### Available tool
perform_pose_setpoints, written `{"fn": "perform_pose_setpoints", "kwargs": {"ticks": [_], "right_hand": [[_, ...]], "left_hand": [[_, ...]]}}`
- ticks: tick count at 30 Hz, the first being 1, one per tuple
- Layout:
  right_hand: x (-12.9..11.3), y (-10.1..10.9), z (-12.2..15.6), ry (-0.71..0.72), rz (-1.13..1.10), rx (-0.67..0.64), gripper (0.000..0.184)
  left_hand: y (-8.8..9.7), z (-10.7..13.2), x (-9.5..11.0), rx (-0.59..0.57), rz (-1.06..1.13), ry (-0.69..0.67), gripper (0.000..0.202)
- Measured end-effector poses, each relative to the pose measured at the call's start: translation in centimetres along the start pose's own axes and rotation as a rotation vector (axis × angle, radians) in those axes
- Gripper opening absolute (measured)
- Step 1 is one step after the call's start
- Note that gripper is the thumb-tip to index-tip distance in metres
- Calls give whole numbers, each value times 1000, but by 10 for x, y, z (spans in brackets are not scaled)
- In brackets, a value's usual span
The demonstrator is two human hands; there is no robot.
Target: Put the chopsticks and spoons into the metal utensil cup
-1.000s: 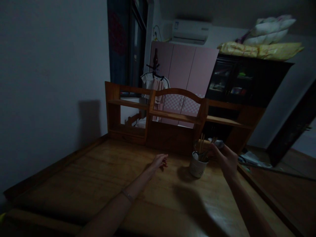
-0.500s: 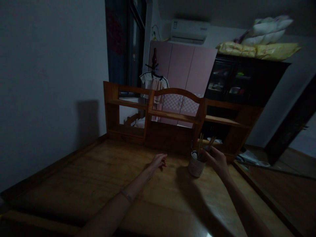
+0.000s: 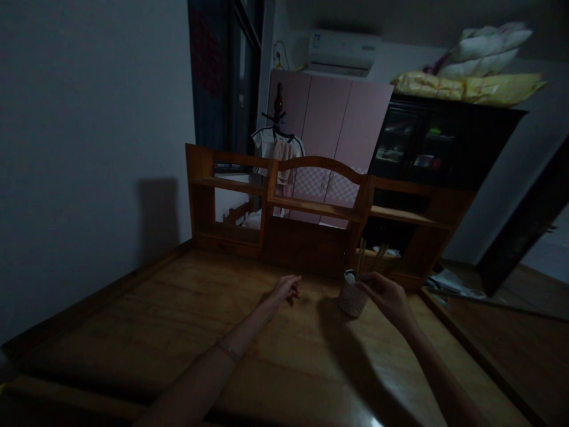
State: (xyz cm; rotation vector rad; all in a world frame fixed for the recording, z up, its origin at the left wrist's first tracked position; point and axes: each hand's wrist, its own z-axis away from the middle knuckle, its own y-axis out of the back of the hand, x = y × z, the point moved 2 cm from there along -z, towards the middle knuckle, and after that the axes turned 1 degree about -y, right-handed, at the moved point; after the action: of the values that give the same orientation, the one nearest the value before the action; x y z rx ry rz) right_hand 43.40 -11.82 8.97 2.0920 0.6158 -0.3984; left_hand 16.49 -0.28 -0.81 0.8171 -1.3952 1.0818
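Observation:
My left hand [image 3: 287, 289] hovers low over or rests on the wooden desktop [image 3: 284, 344], which I cannot tell apart here. Its fingers are loosely bent and apart, with nothing in them. To its right stands a light, patterned cup [image 3: 352, 299], upright, with thin wooden sticks [image 3: 361, 255] rising out of it and a small white round thing [image 3: 351, 277] at its mouth. My right hand [image 3: 386, 296] is at the cup's right rim, thumb and fingers pinched together. Dim light and the fingers themselves hide what the pinch holds, if anything.
A wooden shelf unit [image 3: 311, 207] runs along the desk's back edge. A white wall [image 3: 93, 148] borders the left side. Beyond are a pink wardrobe [image 3: 326, 118], hanging clothes [image 3: 278, 145] and a dark cabinet [image 3: 435, 142]. The desk's right edge has a raised strip [image 3: 466, 347].
My right hand has moved slightly down, from among the sticks to the cup's rim. My left hand and the cup stay in about the same place.

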Motion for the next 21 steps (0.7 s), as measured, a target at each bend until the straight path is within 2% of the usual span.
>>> {"fn": "perform_pose_setpoints", "kwargs": {"ticks": [8,17,21], "right_hand": [[18,4,2,-8,-58,-67,34],[23,10,2,-19,-104,-168,37],[25,10,5,-42,-128,-122,37]], "left_hand": [[0,-6,-3,11,20,38,40],[2,-10,-6,8,17,35,41],[3,-16,-11,0,10,33,40]]}}
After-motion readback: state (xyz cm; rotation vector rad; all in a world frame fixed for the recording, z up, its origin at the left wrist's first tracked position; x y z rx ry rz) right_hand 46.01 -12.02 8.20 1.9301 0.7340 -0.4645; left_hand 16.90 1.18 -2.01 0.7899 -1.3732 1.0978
